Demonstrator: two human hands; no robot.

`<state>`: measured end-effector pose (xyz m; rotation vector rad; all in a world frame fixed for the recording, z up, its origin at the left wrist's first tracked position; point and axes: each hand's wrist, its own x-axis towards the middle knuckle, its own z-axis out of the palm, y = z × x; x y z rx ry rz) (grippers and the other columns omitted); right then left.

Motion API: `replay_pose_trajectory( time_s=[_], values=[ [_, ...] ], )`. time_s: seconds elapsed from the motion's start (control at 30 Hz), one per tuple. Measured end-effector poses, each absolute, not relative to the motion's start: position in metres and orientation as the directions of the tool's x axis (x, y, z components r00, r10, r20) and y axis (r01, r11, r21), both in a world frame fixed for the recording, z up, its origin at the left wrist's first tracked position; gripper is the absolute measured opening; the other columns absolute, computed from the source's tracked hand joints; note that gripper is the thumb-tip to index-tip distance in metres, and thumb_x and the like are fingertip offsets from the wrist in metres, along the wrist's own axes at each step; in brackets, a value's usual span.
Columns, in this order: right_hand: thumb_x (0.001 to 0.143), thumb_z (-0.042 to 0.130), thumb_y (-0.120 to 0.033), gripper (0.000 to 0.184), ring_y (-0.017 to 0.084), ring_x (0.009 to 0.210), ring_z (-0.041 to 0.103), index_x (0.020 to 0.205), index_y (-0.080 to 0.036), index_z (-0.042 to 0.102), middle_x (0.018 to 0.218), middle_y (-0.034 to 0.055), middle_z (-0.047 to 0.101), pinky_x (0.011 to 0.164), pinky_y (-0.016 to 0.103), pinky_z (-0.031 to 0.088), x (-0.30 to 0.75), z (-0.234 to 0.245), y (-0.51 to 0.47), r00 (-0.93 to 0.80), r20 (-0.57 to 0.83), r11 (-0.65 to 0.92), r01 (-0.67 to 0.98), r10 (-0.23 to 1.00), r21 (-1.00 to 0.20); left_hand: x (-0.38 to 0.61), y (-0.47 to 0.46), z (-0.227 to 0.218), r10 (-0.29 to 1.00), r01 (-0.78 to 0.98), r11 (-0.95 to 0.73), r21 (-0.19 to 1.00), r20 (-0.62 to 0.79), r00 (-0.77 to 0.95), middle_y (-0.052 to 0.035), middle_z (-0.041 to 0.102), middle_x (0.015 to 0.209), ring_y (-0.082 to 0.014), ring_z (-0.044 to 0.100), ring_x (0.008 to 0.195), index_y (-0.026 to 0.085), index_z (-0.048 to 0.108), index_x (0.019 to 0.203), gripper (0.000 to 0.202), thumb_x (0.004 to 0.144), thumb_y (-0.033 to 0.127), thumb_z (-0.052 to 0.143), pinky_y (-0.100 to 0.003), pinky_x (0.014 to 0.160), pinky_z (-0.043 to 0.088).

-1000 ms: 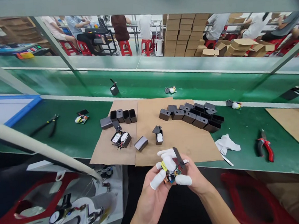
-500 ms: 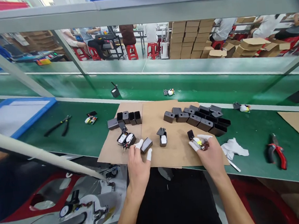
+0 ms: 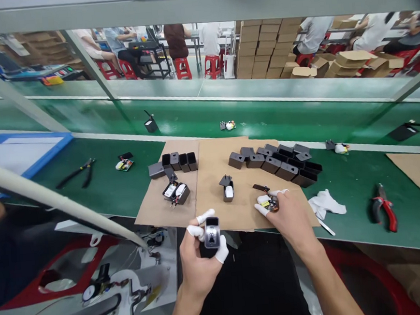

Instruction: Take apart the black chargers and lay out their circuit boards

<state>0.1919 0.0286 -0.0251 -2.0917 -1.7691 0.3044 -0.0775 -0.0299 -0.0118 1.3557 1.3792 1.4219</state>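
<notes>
A lane of bare cardboard (image 3: pixel 211 184) runs forward from the left hand (image 3: pixel 198 260) between two paired cases (image 3: pixel 184 195) and a single plug-topped case (image 3: pixel 229 193), while clustered black housings (image 3: pixel 286 171) stand in the way just beyond the right hand (image 3: pixel 295 218).

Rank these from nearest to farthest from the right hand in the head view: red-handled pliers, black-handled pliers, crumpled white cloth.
From the right hand:
1. Crumpled white cloth, to its right.
2. Red-handled pliers, farther right.
3. Black-handled pliers, well to its left.
</notes>
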Motion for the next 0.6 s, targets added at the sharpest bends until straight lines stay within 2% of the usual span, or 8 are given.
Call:
replay_pose_trajectory(
  time_s=[0.07,0.13,0.2,0.27,0.33,0.4,0.53,0.6],
  values=[
    [0.091,0.074,-0.049,0.038,0.035,0.093,0.07,0.112,-0.017,0.074,0.101,0.0141,0.072,0.085,0.048,0.054,0.193,-0.018,0.034,0.206,0.027,-0.17,0.866,0.978,-0.471,-0.075,-0.034,-0.012,0.964,0.174,-0.19,0.966,0.217,-0.154,-0.0121,0.07,0.131,-0.0318,0.072,0.126,0.026,0.05,0.089,0.042,0.076,0.008,0.085,-0.042,0.103,0.056],
    [0.087,0.079,-0.051,0.042,0.033,0.087,0.071,0.112,-0.017,0.076,0.096,0.0125,0.074,0.081,0.047,0.055,0.196,-0.014,0.036,0.225,-0.032,-0.192,0.738,0.974,-0.647,-0.073,-0.037,-0.011,0.963,0.173,-0.201,0.964,0.227,-0.146,-0.0121,0.069,0.132,-0.0333,0.071,0.127,0.026,0.051,0.088,0.044,0.073,0.006,0.087,-0.043,0.103,0.056],
    [0.08,0.086,-0.054,0.051,0.031,0.087,0.072,0.115,-0.018,0.077,0.097,0.0115,0.077,0.082,0.046,0.058,0.198,-0.012,0.032,0.209,-0.086,-0.175,0.463,0.974,-0.869,-0.071,-0.04,-0.008,0.962,0.157,-0.194,0.968,0.22,-0.163,-0.0121,0.07,0.132,-0.0337,0.071,0.125,0.026,0.052,0.085,0.045,0.07,0.006,0.09,-0.044,0.104,0.056],
    [0.076,0.091,-0.057,0.058,0.032,0.092,0.074,0.118,-0.02,0.077,0.103,0.0119,0.079,0.085,0.046,0.06,0.196,-0.011,0.022,0.158,-0.099,-0.119,0.127,0.982,-0.985,-0.069,-0.042,-0.003,0.961,0.099,-0.186,0.978,0.202,-0.189,-0.0116,0.071,0.131,-0.0337,0.071,0.124,0.026,0.053,0.082,0.046,0.068,0.007,0.093,-0.045,0.105,0.055],
    [0.073,0.094,-0.059,0.059,0.032,0.098,0.075,0.118,-0.024,0.078,0.113,0.0122,0.08,0.089,0.049,0.061,0.189,-0.009,0.008,0.138,-0.065,-0.048,-0.125,0.988,-0.991,-0.069,-0.043,0.002,0.974,-0.022,-0.153,0.988,0.147,-0.172,-0.0102,0.072,0.13,-0.0325,0.07,0.126,0.026,0.056,0.085,0.044,0.069,0.01,0.094,-0.045,0.108,0.054],
    [0.067,0.098,-0.059,0.059,0.034,0.102,0.076,0.115,-0.029,0.08,0.119,0.0105,0.079,0.094,0.052,0.062,0.177,-0.005,-0.009,0.182,-0.012,0.039,-0.272,0.983,-0.961,-0.072,-0.04,0.005,0.998,-0.212,-0.046,0.976,0.037,-0.046,-0.0093,0.073,0.126,-0.0314,0.071,0.123,0.027,0.063,0.097,0.038,0.076,0.021,0.094,-0.046,0.107,0.055],
    [0.061,0.102,-0.058,0.062,0.039,0.107,0.076,0.114,-0.034,0.079,0.115,0.0097,0.077,0.098,0.062,0.062,0.155,0.01,-0.039,0.192,0.086,0.159,-0.404,0.978,-0.901,-0.077,-0.034,0.004,0.935,-0.527,0.306,0.793,-0.144,0.326,-0.0087,0.072,0.103,-0.0294,0.076,0.093,0.024,0.071,0.114,0.051,0.081,0.06,0.087,-0.045,0.087,0.063],
    [0.061,0.101,-0.06,0.065,0.042,0.111,0.075,0.117,-0.033,0.078,0.115,0.0121,0.077,0.097,0.063,0.063,0.15,0.019,-0.048,0.104,0.122,0.155,-0.417,0.987,-0.896,-0.076,-0.033,0.002,0.887,-0.575,0.415,0.705,-0.172,0.429,-0.0061,0.069,0.091,-0.025,0.073,0.078,0.023,0.072,0.113,0.057,0.078,0.066,0.086,-0.042,0.078,0.063]
  ],
)
